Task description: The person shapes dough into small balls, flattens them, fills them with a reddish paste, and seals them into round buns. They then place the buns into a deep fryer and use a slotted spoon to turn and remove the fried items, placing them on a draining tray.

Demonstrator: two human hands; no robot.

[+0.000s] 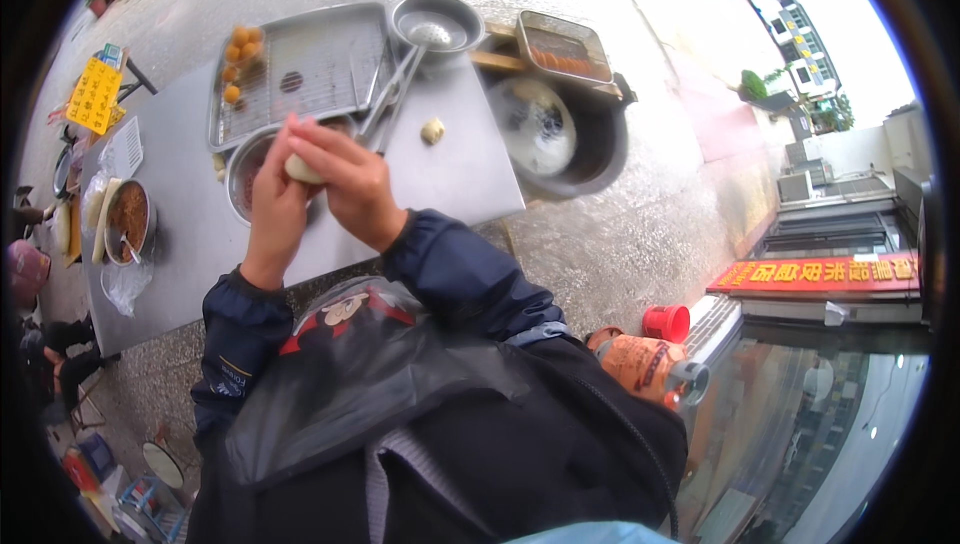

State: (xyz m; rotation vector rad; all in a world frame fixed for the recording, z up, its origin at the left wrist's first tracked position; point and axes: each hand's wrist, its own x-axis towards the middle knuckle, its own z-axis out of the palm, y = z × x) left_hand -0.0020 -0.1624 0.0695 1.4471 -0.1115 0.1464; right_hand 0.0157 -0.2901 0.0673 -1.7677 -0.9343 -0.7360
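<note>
Between my two palms sits a pale ball of dough (301, 170), raised above a metal bowl (241, 176) with reddish contents. My left hand (274, 199) cups it from the left. From the right, my right hand (352, 184) presses against it, fingers pointing up and touching those of the other hand. Another dough piece (432, 131) lies alone on the steel table (480, 161). Behind the bowl is a metal tray with a wire rack (322, 56), holding several round orange-brown balls (244, 45) at its left end.
A perforated skimmer (431, 35) rests across a metal pot (472, 15). Right of the table stand a large dark wok (600, 161) with whitish liquid and a wire basket (566, 26) of browned pieces. A bowl of brown filling (129, 217) with a spoon is at left. People sit at far left.
</note>
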